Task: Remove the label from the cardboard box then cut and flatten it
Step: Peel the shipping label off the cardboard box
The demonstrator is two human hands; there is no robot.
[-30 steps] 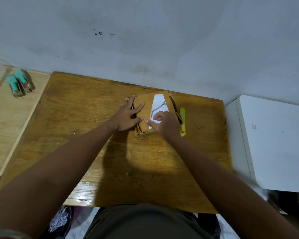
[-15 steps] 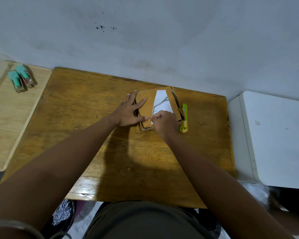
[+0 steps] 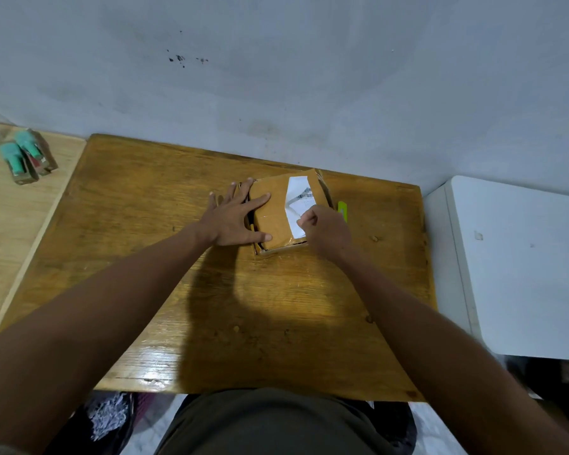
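We see the cardboard box [image 3: 278,215] lying flat on the far middle of the wooden table [image 3: 145,257], close to the wall [image 3: 309,77], with both hands on it. Our left hand [image 3: 232,220] lies spread against the box's left side, fingers straight, the index finger and thumb resting on the brown top face while the other fingers reach past the left edge. Our right hand [image 3: 326,233] sits at the box's near right corner, fingers curled, pinching the near edge of the white label [image 3: 299,198], whose left edge curls up off the cardboard. The label carries a small barcode strip and faint dark lines; we cannot read any words on it. A lime-green utility knife [image 3: 342,208] peeks out just beside the box on the right, mostly hidden behind the right hand. Both forearms stretch forward from the bottom corners, converging on the box.
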